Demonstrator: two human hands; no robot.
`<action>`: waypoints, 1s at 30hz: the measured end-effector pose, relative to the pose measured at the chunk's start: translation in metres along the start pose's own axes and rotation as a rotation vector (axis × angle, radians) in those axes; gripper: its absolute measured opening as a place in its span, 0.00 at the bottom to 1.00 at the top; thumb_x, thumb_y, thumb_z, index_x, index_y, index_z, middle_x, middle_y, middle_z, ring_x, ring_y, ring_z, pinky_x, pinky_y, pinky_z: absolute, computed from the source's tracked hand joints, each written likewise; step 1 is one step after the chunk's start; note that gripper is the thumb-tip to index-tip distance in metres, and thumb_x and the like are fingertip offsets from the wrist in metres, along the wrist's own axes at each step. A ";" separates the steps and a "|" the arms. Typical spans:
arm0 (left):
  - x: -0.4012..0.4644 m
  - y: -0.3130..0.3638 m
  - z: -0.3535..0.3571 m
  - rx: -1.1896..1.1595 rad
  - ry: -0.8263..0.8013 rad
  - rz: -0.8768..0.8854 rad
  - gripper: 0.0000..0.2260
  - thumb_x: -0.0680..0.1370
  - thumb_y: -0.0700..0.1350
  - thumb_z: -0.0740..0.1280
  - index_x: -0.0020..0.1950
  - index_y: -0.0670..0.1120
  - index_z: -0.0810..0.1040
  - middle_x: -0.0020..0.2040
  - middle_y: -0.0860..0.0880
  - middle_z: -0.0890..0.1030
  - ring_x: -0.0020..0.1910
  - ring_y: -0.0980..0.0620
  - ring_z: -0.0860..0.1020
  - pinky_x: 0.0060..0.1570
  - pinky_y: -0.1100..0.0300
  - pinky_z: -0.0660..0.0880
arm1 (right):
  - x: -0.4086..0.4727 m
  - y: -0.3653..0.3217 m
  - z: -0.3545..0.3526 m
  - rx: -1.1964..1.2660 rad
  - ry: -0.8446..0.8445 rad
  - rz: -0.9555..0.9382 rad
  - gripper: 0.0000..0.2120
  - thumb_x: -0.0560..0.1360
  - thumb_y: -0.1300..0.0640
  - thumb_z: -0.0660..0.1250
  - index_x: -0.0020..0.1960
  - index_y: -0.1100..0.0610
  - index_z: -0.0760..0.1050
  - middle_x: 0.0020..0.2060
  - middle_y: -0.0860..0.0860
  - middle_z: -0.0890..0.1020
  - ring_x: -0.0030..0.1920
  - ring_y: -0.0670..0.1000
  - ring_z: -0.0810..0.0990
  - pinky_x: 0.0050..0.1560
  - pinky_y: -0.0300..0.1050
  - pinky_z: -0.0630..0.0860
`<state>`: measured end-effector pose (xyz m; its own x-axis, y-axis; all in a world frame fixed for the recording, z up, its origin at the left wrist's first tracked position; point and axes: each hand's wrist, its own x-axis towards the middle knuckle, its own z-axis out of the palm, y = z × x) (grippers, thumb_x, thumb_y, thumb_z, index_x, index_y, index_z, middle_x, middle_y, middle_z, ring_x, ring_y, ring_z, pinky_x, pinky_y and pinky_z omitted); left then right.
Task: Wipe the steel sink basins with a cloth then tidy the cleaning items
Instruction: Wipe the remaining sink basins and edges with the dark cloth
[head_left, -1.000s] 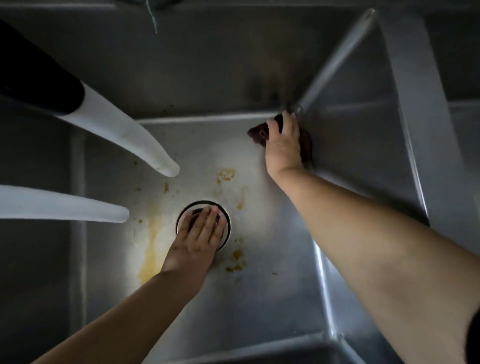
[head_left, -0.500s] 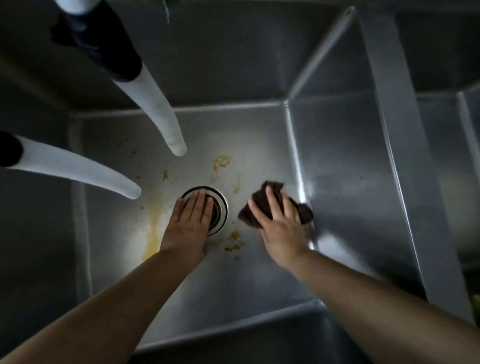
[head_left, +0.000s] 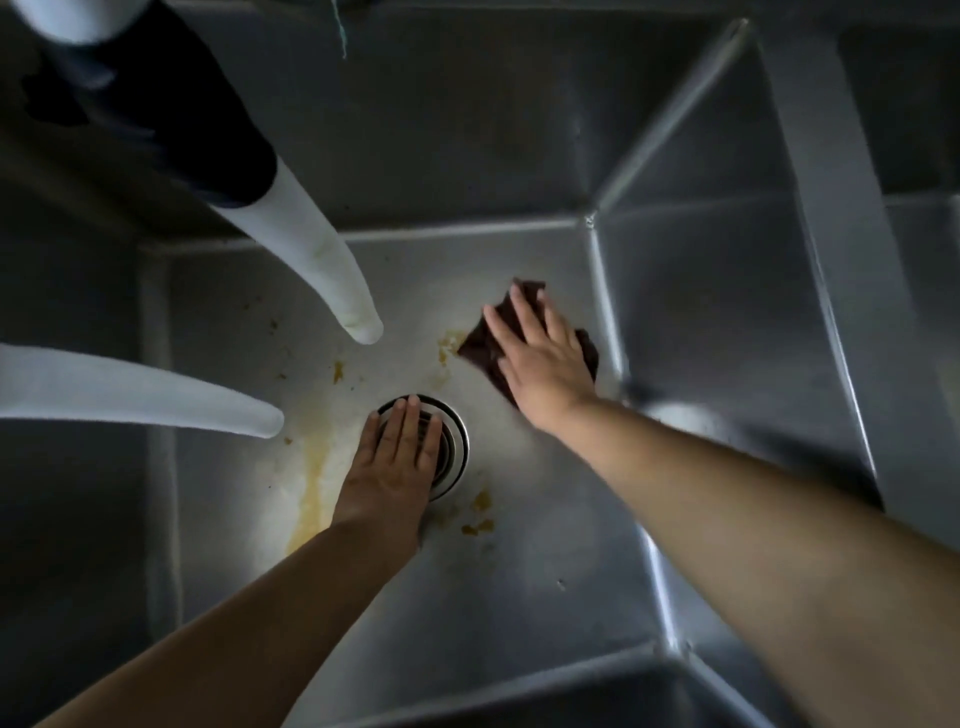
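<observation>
**Cloth flat on basin floor, right of drain**

The dark brown crumpled cloth (head_left: 485, 345) lies on the floor of the grey stainless steel sink basin (head_left: 519, 597), far-right of centre, near the right wall seam; its left corner touches a yellow-orange smear (head_left: 448, 347); the right hand (head_left: 540, 364) lies palm-down on top of it, fingers straight and spread, pressing rather than gripping; cloth edges show beyond the fingertips and at both sides of the hand.

The left hand (head_left: 395, 462) rests flat, fingers extended and together, over the round ribbed metal drain strainer (head_left: 452, 452) at mid-floor, covering its left part.

More yellow-orange residue (head_left: 311, 483) streaks the floor left of the drain, with small flecks near-right of it.

Two white tapered hose spouts hang over the left side: far spout (head_left: 317, 260) with black upper sleeve, near spout (head_left: 156, 395) coming in from the left; neither touches the floor.

A second basin (head_left: 924, 312) sits right of the divider wall (head_left: 831, 260); its contents are too dim to tell.
</observation>
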<state>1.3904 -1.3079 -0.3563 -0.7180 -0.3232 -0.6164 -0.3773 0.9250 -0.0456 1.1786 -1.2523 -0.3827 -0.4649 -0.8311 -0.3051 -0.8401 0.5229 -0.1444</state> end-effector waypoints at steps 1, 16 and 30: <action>0.001 0.000 0.001 0.003 -0.002 -0.001 0.52 0.72 0.58 0.66 0.67 0.39 0.24 0.73 0.34 0.31 0.72 0.37 0.30 0.65 0.43 0.25 | 0.024 0.000 -0.004 -0.006 0.020 -0.001 0.27 0.80 0.48 0.53 0.76 0.42 0.47 0.77 0.48 0.44 0.76 0.58 0.43 0.73 0.56 0.45; 0.005 -0.001 -0.010 0.037 -0.074 -0.020 0.56 0.69 0.61 0.69 0.69 0.40 0.25 0.74 0.37 0.31 0.73 0.39 0.30 0.64 0.43 0.25 | -0.011 -0.017 0.012 -0.039 0.057 -0.152 0.28 0.78 0.47 0.57 0.76 0.43 0.52 0.77 0.51 0.51 0.75 0.62 0.48 0.71 0.54 0.40; -0.002 -0.004 -0.006 -0.064 -0.037 -0.043 0.56 0.69 0.59 0.69 0.68 0.37 0.26 0.74 0.36 0.32 0.73 0.39 0.31 0.63 0.46 0.22 | -0.098 -0.020 0.033 -0.099 -0.007 -0.285 0.33 0.72 0.49 0.68 0.74 0.48 0.60 0.74 0.52 0.62 0.73 0.61 0.60 0.71 0.59 0.57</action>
<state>1.3900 -1.3123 -0.3506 -0.6783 -0.3540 -0.6439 -0.4450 0.8952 -0.0234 1.2504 -1.1747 -0.3812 -0.2051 -0.9402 -0.2719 -0.9597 0.2477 -0.1327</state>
